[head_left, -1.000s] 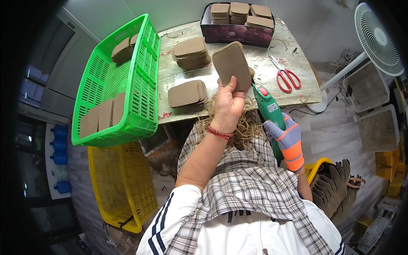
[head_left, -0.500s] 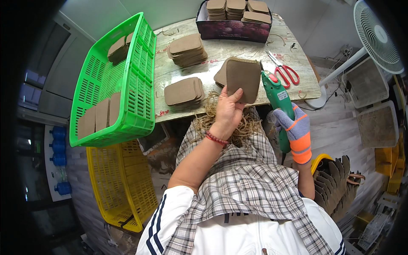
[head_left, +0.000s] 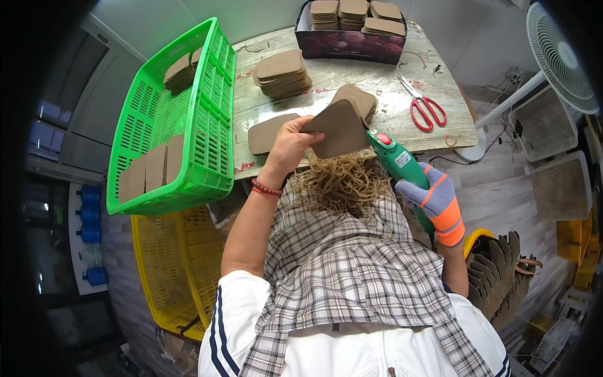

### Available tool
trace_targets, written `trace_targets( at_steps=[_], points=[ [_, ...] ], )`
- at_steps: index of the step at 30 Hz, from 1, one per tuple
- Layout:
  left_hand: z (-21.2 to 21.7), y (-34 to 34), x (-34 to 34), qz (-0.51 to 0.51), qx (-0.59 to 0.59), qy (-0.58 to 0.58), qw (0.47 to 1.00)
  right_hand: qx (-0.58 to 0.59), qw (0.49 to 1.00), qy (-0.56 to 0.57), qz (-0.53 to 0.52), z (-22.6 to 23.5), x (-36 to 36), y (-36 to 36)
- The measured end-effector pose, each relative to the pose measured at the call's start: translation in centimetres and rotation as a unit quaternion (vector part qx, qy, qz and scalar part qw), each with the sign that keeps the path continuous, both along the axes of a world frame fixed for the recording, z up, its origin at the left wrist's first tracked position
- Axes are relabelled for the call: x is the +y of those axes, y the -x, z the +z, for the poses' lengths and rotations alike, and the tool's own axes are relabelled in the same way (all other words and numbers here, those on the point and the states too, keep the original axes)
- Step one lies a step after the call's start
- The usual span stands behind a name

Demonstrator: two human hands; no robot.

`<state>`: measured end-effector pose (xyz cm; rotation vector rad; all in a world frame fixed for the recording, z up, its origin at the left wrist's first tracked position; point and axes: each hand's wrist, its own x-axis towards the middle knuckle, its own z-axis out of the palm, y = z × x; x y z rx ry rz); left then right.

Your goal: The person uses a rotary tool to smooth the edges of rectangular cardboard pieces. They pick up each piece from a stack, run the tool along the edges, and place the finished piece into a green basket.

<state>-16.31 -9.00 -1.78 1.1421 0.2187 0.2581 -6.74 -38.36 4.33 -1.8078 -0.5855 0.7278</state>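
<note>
My left hand (head_left: 293, 143), bare, with red bracelets on its wrist, pinches the left end of a flat brown pad with rounded corners (head_left: 342, 131). My right hand (head_left: 432, 196) wears a grey and orange glove and is wrapped round a green electric hand tool (head_left: 399, 160) with a red switch. The tool's thin tip is at the pad's right edge; whether it touches cannot be made out. Just below the pad, a heap of curly brown trimmings (head_left: 342, 182) lies on my plaid apron (head_left: 352, 257). Behind the pad is a small stack of similar pads (head_left: 359, 97).
Two more pad stacks (head_left: 282, 72) (head_left: 267, 133) and red-handled scissors (head_left: 427, 112) lie on the table (head_left: 251, 94). A dark box (head_left: 348, 45) of pads stands at the back. Left are a green crate (head_left: 217, 125) and a yellow crate (head_left: 163, 276); right, a fan (head_left: 559, 56).
My left hand has moved left and now grips the pad's left end; the pad is turned and tilted. The tool has shifted left and slants more. The heap of trimmings shows more fully.
</note>
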Motion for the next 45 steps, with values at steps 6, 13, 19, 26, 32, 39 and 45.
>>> trace_targets(
  at_steps=[6, 13, 19, 26, 32, 39, 45],
  points=[
    [-1.0, 1.1, -1.4, -0.025, 0.041, 0.048, 0.998, 0.006, 1.000, 0.003, 0.003, 0.2, 0.7, 0.4],
    [-0.2, 2.1, 0.8, -0.045, 0.071, -0.113, 0.990, 0.063, 0.998, -0.014, 0.027, -0.4, 0.8, 0.4],
    [2.3, 2.6, 2.1, -0.011, 0.067, -0.239, 0.969, 0.076, 0.996, -0.005, 0.051, -0.6, 0.9, 0.6],
    [2.8, 2.5, 3.0, 0.026, 0.053, -0.188, 0.980, 0.077, 0.993, 0.011, 0.085, -1.2, 1.1, 0.8],
    [2.8, 2.3, 2.7, 0.004, 0.059, -0.214, 0.975, 0.104, 0.990, 0.009, 0.097, -1.0, 1.5, 1.4],
    [2.8, 1.7, 1.2, -0.069, 0.124, -0.253, 0.957, 0.073, 0.992, 0.010, 0.099, -1.6, 1.9, 1.4],
    [3.7, 0.9, -0.1, -0.175, 0.135, -0.314, 0.923, 0.092, 0.991, -0.007, 0.099, -1.8, 2.3, 1.3]
  ],
)
